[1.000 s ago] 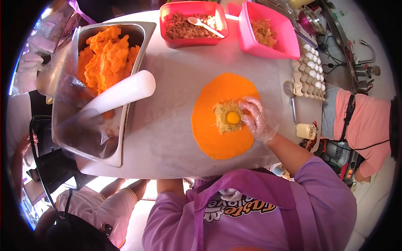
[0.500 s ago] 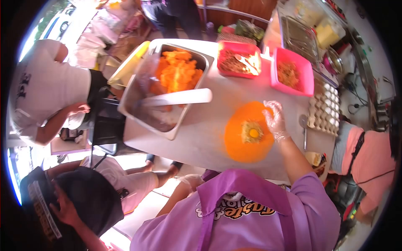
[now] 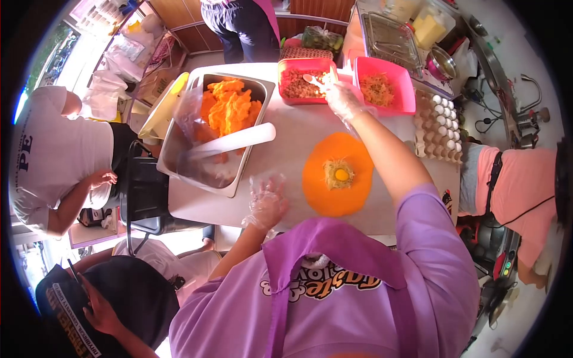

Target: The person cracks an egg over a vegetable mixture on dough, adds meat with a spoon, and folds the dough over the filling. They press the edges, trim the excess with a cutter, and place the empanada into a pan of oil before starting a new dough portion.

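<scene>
My right hand (image 3: 343, 100), in a clear plastic glove, reaches over the near edge of a red-pink tub (image 3: 305, 100) of crumbly brown filling. Its fingers are closed at the handle of a pale spoon (image 3: 311, 80) in that filling. Close to the table's near edge is my left hand (image 3: 267, 201), also gloved, holding nothing, its fingers apart. Between my arms lies a flat orange dough round (image 3: 321, 200). A heap of pale shreds (image 3: 332, 168) with a raw egg yolk (image 3: 341, 175) sits in its middle.
A steel tray (image 3: 231, 190) at left holds orange dough and a white-handled tool (image 3: 239, 140). A pink tub (image 3: 403, 89) of shreds and an egg carton (image 3: 427, 134) stand right. People are left (image 3: 71, 149), front left (image 3: 131, 292), right (image 3: 519, 197) and behind the table (image 3: 239, 30).
My right hand has moved from beside the dough round up to the spoon in the red-pink tub. My left hand has come up over the table's near edge. The view has shifted.
</scene>
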A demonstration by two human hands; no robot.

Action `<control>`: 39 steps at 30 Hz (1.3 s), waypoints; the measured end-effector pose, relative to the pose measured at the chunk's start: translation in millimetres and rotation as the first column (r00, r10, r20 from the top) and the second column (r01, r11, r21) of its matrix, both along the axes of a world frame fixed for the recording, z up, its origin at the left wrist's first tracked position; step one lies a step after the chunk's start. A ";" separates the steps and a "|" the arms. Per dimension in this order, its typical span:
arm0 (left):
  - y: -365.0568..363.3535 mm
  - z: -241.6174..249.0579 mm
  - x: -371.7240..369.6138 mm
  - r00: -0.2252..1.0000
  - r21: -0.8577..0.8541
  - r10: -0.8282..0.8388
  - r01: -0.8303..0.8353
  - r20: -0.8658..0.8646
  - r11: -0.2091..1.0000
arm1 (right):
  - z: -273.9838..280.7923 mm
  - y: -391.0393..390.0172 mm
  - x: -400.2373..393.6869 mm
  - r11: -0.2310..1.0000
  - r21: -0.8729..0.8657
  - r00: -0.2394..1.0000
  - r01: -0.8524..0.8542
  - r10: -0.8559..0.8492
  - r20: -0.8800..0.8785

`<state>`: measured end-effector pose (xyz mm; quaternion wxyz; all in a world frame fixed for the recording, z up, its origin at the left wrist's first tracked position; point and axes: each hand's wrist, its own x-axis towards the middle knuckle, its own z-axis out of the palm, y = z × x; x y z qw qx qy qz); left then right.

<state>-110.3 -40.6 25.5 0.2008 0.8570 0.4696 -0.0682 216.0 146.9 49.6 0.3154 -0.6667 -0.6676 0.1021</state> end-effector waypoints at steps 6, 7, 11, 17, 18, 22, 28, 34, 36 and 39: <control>-12.0 -16.2 -3.7 0.996 0.051 0.089 -0.089 0.008 0.995 | -59.2 80.0 7.8 0.980 -0.192 0.949 -0.058 -0.005 -0.315; -10.5 -11.8 -3.3 0.995 0.054 0.091 -0.092 0.030 0.994 | -74.3 97.4 13.0 0.951 -0.308 1.000 -0.031 0.030 -0.008; -8.7 -18.3 -4.1 0.992 0.046 0.110 -0.113 0.065 0.993 | -84.8 102.1 8.2 0.942 -0.330 0.994 0.058 -0.023 0.107; -7.0 -40.2 -17.3 0.992 0.118 0.033 -0.048 0.123 0.992 | 86.6 -29.9 45.0 0.863 -0.385 0.910 -0.328 0.180 -0.372; -5.1 -37.7 -18.0 0.991 0.126 0.014 -0.031 0.134 0.992 | 110.4 -57.3 61.6 0.824 -0.452 0.884 -0.342 0.119 -0.451; -3.0 -58.0 -40.4 0.896 -0.107 0.166 -0.134 0.413 0.985 | 128.3 -169.4 174.7 0.787 -0.572 0.939 -0.231 0.027 -0.342; 5.9 -87.0 -63.5 0.440 -0.644 0.681 -0.257 0.586 0.721 | 98.7 -325.2 249.5 0.603 -0.749 0.799 0.275 -0.576 -0.171; 11.5 -12.4 -9.2 0.819 -0.050 0.154 -0.151 0.552 0.987 | 13.8 -367.5 214.4 0.405 -0.811 0.800 0.422 -0.588 0.123; 10.1 9.8 15.9 0.891 0.131 -0.017 -0.048 0.454 0.990 | 2.4 -378.0 207.2 0.554 -0.520 0.751 0.651 -0.569 0.334; 6.6 42.3 55.1 0.753 0.171 -0.181 0.092 0.632 0.981 | -0.9 -397.1 225.8 0.614 -0.563 0.754 0.553 -0.657 0.024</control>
